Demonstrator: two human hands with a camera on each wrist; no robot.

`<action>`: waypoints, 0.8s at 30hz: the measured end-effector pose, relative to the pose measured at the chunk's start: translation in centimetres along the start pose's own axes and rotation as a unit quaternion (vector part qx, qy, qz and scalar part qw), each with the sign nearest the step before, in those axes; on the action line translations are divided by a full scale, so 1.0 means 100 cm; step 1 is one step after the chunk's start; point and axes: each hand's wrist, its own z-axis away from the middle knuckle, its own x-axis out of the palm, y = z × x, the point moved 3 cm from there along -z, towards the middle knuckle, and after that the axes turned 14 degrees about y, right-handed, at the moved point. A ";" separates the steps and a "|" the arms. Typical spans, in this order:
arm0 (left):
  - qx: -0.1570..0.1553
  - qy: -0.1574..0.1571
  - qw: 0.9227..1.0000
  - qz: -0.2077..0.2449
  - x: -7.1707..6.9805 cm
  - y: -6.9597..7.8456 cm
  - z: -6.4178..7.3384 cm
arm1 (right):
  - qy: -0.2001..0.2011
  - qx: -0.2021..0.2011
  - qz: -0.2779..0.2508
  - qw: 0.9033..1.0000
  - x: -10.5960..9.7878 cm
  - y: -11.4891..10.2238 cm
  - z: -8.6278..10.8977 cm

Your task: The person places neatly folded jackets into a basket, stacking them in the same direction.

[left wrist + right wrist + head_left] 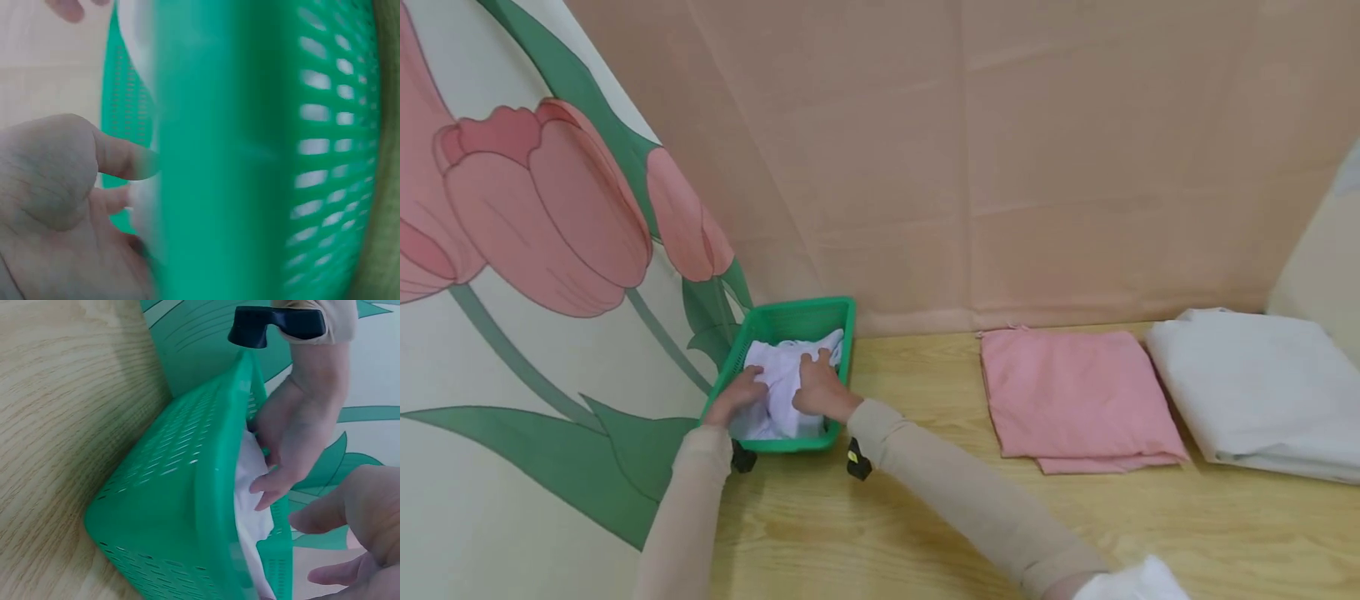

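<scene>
A green plastic basket (784,446) with perforated sides holds a crumpled pale lilac-white cloth (784,367). My left hand (741,395) reaches over the basket's left side, its relaxed fingers touching the cloth. In the left wrist view the green rim hides part of those fingers. Above the cloth's right part is my right hand (822,390), its fingers bent loosely toward the fabric. The right wrist view shows the right thumb (322,515) and fingers spread apart with nothing between them, while the left fingertips rest on the cloth inside the basket.
On the wooden surface (917,400), a folded pink cloth (1075,396) lies to the right, beside a large folded white one (1255,387). A tulip-patterned panel (550,208) stands close at the basket's left. A beige-pink sheet (1037,167) hangs behind.
</scene>
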 end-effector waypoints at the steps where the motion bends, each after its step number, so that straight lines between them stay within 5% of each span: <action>1: -0.002 0.001 1.000 -0.009 -0.002 0.004 0.000 | -0.006 -0.001 -0.006 1.000 -0.006 -0.002 0.003; 11: 0.002 0.032 0.997 -0.074 -0.020 0.046 -0.002 | 0.015 -0.057 -0.019 0.998 -0.040 0.006 0.005; 24: -0.002 0.006 0.997 -0.078 -0.024 0.056 0.005 | 0.003 -0.041 -0.049 0.998 -0.069 0.012 0.016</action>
